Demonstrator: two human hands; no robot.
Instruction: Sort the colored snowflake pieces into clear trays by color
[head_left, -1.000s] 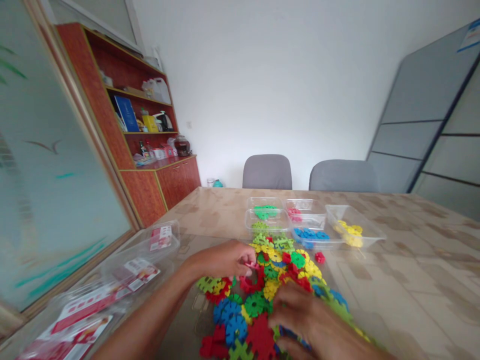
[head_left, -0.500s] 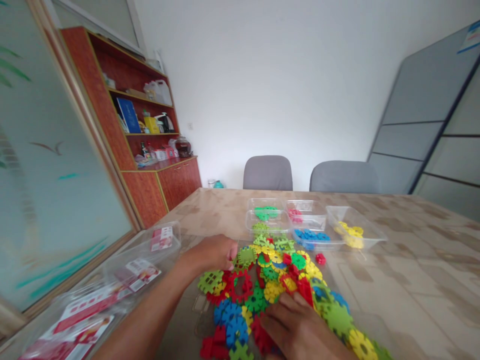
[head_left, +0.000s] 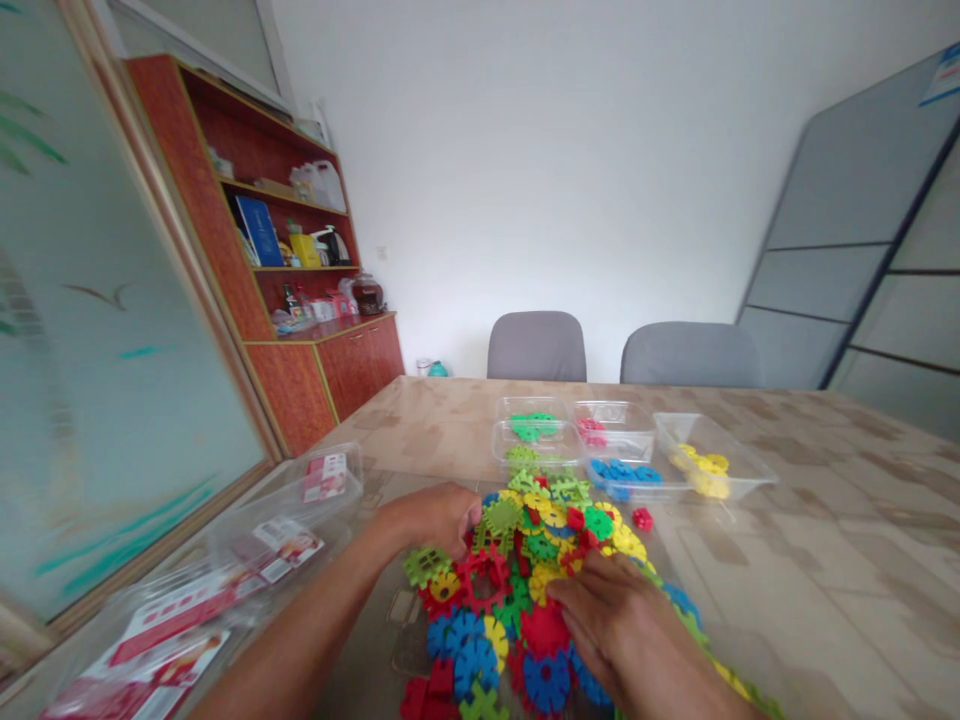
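A heap of flat plastic gear-shaped pieces (head_left: 525, 570) in red, yellow, green and blue lies on the table in front of me. My left hand (head_left: 431, 518) rests at the heap's left edge, fingers curled against a light green piece (head_left: 501, 517). My right hand (head_left: 611, 620) lies flat on the heap's near right side, fingers stretched over red and yellow pieces. Behind the heap stand several clear trays: dark green pieces (head_left: 531, 424), light green pieces (head_left: 521, 455), pink pieces (head_left: 592, 430), blue pieces (head_left: 621, 472), yellow pieces (head_left: 701, 465).
Clear lids with red-and-white labels (head_left: 277, 535) lie stacked along the table's left edge. A loose red piece (head_left: 640, 518) sits beside the blue tray. Two grey chairs (head_left: 536, 345) stand behind the table. A red-brown shelf cabinet (head_left: 300, 300) is at the left.
My right hand slid forward across the heap, covering red and yellow pieces. The left hand shifted slightly, and pieces in the heap were pushed about.
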